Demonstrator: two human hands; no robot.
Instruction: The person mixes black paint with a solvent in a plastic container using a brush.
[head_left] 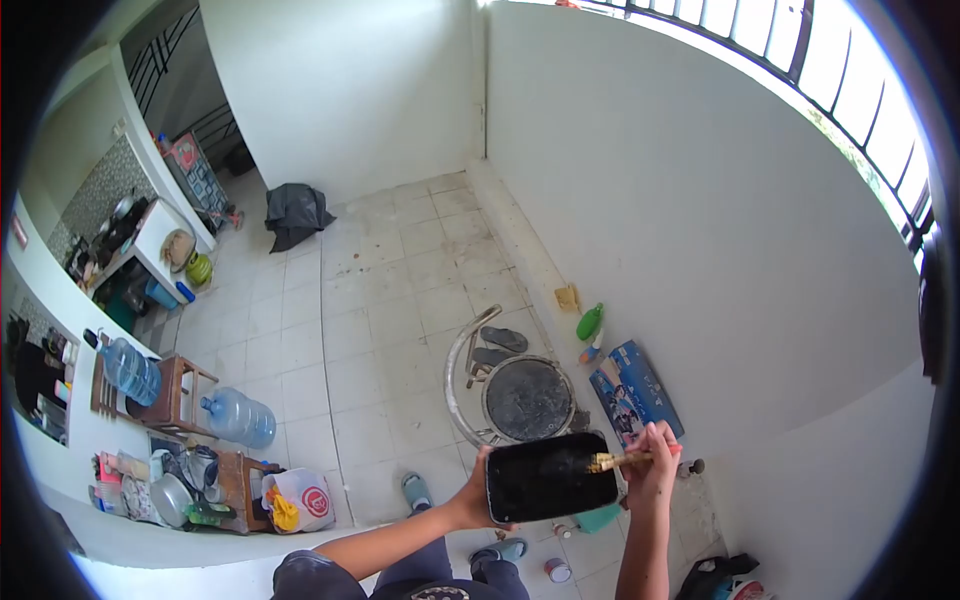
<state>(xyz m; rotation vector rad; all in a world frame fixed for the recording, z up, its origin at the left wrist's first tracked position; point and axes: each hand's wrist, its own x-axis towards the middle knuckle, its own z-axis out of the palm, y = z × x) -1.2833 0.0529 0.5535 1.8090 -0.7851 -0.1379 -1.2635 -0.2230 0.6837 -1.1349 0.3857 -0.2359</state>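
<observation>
My left hand (474, 500) grips the left edge of a black rectangular tray (540, 495), held up in front of my body. In my right hand (655, 468) is a paintbrush (625, 459), its handle between closed fingers. The pale bristles point left and overlap the tray's right part. The tray's inside looks dark, with a faint grey smudge near the bristles. Just beyond the tray stands a metal-framed chair (455, 370) with a round, stained dark seat (528, 398).
Grey sandals (503, 339) lie behind the chair. By the right wall are a blue box (637, 385) and a green bottle (590, 321). Small jars (557, 570) stand near my feet. At left are water jugs (240, 417), a wooden stool (180, 390) and a white bag (305, 497).
</observation>
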